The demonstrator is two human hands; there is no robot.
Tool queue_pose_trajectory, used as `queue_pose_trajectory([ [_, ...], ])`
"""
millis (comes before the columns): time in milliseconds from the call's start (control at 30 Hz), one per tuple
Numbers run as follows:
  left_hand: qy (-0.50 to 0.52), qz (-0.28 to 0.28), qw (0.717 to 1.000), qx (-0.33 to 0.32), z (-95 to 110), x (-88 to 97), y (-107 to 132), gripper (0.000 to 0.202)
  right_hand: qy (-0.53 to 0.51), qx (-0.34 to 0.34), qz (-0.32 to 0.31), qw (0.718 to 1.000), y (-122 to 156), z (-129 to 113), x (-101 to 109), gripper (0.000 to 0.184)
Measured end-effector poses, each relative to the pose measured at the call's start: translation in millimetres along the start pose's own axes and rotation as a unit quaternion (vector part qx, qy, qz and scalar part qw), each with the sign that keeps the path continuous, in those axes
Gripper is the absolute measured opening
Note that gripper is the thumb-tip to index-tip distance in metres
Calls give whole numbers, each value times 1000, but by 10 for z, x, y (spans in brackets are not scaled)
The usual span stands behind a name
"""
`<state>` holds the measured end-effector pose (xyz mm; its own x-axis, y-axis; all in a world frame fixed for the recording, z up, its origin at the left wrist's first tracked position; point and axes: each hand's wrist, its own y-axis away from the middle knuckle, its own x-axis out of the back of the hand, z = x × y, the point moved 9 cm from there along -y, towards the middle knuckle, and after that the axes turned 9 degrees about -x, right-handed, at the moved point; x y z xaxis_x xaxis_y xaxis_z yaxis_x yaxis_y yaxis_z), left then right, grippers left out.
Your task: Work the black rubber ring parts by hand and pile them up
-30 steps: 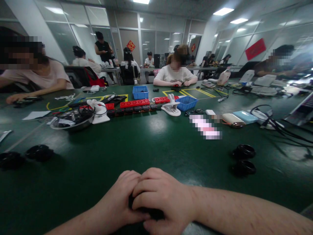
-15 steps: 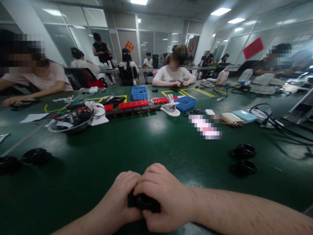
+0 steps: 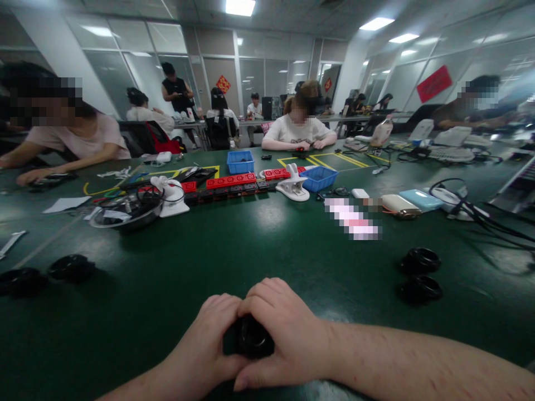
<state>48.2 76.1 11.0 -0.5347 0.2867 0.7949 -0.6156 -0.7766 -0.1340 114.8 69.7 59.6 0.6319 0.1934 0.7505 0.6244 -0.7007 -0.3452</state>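
Note:
Low in the middle of the view, both my hands close together around one small black round part [image 3: 252,337] on the green table [image 3: 259,250]. My left hand [image 3: 207,345] grips its left side with curled fingers. My right hand [image 3: 288,337] wraps over its top and right side, thumb below. Only a dark round patch of the part shows between my fingers. Two black rings [image 3: 420,260] lie to the right, well clear of my right forearm. Two more black round parts [image 3: 71,268] lie to the left.
Across the table lie a clear bowl of black parts [image 3: 125,210], white clamps [image 3: 293,186], red and black power strips [image 3: 229,184], two blue bins [image 3: 240,160], phones and cables [image 3: 468,211]. Several people sit at the far and left sides.
My fingers have shifted on the black part, so more of it shows between my hands. The camera has tilted slightly; the table items have stayed put.

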Motion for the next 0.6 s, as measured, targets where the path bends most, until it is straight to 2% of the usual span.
queue_pose_trajectory([
  [133, 9, 7, 1000, -18, -4, -14, 10, 36, 15, -16, -36, 999, 16, 27, -93, 35],
  [267, -4, -10, 1000, -16, 24, -14, 3, 27, -63, 68, -30, 995, 46, -137, -12, 22],
  [333, -4, -12, 1000, -19, 43, -6, -3, 25, -106, 123, -38, 986, 68, -238, 30, 28],
  [400, 3, -11, 1000, -29, 59, -1, -7, 30, -125, 148, -52, 980, 75, -288, 42, 36],
  [467, 14, -12, 999, -33, 59, -2, -5, 36, -121, 135, -48, 982, 56, -273, 48, 38],
  [600, 32, -11, 999, -20, 34, 7, 6, 34, -86, 68, 15, 994, 24, -155, 91, 39],
])
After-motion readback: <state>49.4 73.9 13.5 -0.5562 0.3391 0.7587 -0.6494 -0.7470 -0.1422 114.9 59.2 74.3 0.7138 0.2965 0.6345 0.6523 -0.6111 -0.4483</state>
